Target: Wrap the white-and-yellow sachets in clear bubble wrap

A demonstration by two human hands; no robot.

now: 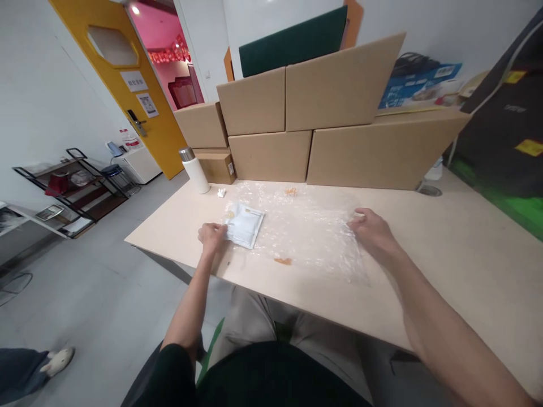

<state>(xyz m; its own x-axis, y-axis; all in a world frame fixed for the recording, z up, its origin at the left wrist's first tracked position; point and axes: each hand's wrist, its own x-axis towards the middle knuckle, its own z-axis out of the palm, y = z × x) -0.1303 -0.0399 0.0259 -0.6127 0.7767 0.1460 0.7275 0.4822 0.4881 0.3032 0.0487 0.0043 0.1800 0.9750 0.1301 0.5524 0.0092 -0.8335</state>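
A sheet of clear bubble wrap [309, 232] lies spread on the pale table, with bits of orange-brown tape on it. On its left end rests a flat white and light-blue packet [246, 226]. My left hand [212, 236] is closed at the left edge of the wrap, beside the packet, its fingertips pinching the plastic. At the right end of the sheet, my right hand [368, 227] has its thumb and fingers pinched on the wrap's edge.
A white bottle with a metal cap [195, 172] and a crumpled white scrap [221, 193] stand at the table's back left. Stacked cardboard boxes [271, 155] line the back edge of the table [466, 254]. Another person's shoe [58, 362] shows at lower left.
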